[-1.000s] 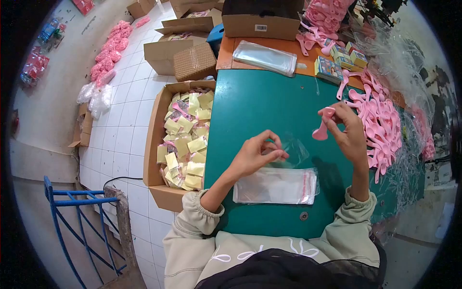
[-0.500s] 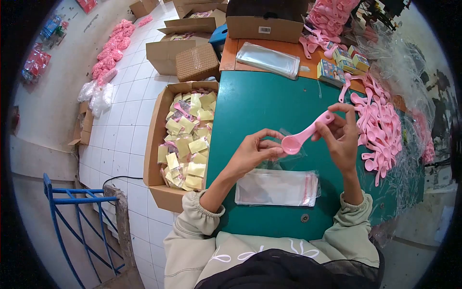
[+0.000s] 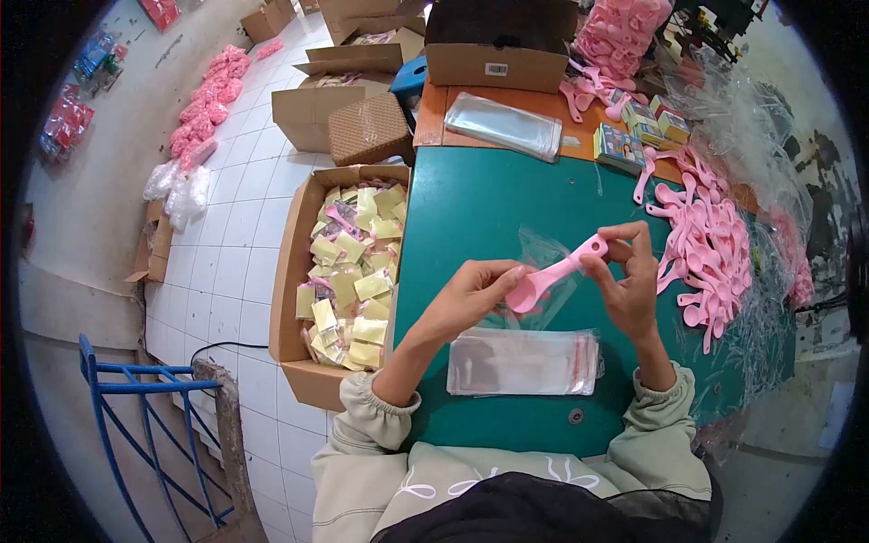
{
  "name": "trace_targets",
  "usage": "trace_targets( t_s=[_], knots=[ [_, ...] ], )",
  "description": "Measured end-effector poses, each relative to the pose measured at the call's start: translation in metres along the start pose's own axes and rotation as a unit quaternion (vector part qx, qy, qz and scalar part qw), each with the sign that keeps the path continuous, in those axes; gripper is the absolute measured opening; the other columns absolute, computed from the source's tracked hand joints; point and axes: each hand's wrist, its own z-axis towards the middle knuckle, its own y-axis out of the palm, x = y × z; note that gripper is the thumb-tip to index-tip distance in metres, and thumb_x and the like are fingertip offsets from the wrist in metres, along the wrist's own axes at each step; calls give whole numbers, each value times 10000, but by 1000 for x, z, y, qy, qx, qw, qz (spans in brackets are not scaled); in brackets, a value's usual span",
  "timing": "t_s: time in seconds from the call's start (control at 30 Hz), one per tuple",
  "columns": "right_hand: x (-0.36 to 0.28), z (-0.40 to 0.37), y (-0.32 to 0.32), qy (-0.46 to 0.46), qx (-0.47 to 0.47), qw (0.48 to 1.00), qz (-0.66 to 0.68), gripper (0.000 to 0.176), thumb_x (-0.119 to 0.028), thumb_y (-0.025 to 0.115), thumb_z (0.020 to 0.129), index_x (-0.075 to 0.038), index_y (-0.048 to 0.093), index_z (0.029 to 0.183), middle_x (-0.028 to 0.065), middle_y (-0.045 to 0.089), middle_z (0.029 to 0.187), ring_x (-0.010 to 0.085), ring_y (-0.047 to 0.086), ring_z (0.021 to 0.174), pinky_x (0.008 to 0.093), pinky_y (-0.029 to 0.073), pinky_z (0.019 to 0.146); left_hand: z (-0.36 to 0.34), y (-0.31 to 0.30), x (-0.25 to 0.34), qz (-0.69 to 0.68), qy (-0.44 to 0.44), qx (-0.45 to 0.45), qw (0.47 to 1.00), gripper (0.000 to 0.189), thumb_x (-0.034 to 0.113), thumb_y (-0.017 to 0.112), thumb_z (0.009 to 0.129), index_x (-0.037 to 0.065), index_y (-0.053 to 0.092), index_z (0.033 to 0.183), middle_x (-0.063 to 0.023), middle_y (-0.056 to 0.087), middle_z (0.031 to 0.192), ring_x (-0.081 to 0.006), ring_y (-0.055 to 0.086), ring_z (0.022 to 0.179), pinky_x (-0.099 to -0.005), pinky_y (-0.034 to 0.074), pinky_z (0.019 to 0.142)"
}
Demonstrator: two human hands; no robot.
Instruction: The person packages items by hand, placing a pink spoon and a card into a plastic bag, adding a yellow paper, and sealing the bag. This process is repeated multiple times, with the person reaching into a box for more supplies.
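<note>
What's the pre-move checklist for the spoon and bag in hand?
1. Right hand grip on the pink spoon: ok, fingertips pinch the handle end.
2. Left hand grip on the clear bag: ok, pinched beside the spoon's bowl.
3. Bowl end leads toward the bag: ok.
4. Bag mouth open wide enough: cannot tell, the film is transparent.
5. Stack of bags within reach: ok, flat on the green table.
6. Cardboard box open: ok.
</note>
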Motion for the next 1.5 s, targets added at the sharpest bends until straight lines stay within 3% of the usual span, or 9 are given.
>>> trace_targets(
  t_s=[0.27,0.37,0.47,0.57,0.67,0.8,0.93,1.1,1.5],
  knots=[
    [8,52,-1,-167,-226,952,122,623,-618,403,862,-73,662,1015,147,563,1177,216,535,1038,311,444,836,4,-2,18,-71,89,51,992,330,230,433,975,-25,580,1121,-97,661,928,-108,625,833,-198,496,724],
    [92,117,-59,59,-83,993,-61,412,-391,507,894,-21,653,1003,118,634,1027,218,595,902,330,469,750,0,-4,19,-101,107,67,987,310,201,441,971,-38,575,1116,-120,659,959,-125,627,862,-206,502,758],
    [206,154,-117,144,33,896,-420,337,-305,615,810,10,644,925,191,641,869,280,625,808,357,475,728,-6,-7,19,-85,111,74,987,294,181,455,964,-43,573,1114,-128,657,975,-132,629,873,-212,510,754],
    [267,152,-134,231,-15,878,-420,349,-323,625,792,-3,664,926,167,653,792,260,631,725,366,463,649,-12,-9,18,-86,105,76,988,290,167,459,962,-49,570,1119,-133,656,982,-134,631,873,-209,518,734],
    [275,144,-124,122,208,876,-417,228,-201,624,750,1,635,855,223,629,839,346,618,785,432,470,740,-14,-10,16,-87,96,78,989,295,167,454,963,-53,567,1125,-139,654,984,-139,631,883,-205,520,734],
    [222,139,-120,99,205,820,-525,244,-175,631,764,9,616,924,184,637,880,336,614,770,402,472,737,-12,-9,13,-99,80,85,988,304,172,448,966,-59,562,1128,-155,649,989,-154,630,906,-202,519,747],
    [136,121,-102,50,106,975,-190,156,-113,618,822,-5,593,931,85,620,852,182,591,737,292,463,690,-14,-6,13,-102,83,81,988,316,182,452,965,-66,557,1131,-163,647,989,-161,629,913,-206,517,765],
    [-16,49,-39,75,-11,995,71,117,-22,616,832,-17,539,920,16,592,793,60,550,734,204,447,656,-12,-3,11,-71,69,45,994,311,174,457,963,-72,562,1121,-144,651,976,-146,630,886,-210,512,769],
    [-50,17,-31,33,-20,997,-67,103,-16,609,837,-3,531,904,30,602,768,62,584,722,207,470,599,-22,1,12,-29,78,14,996,307,168,446,967,-83,573,1088,-110,644,917,-140,633,868,-216,522,743]
  ],
)
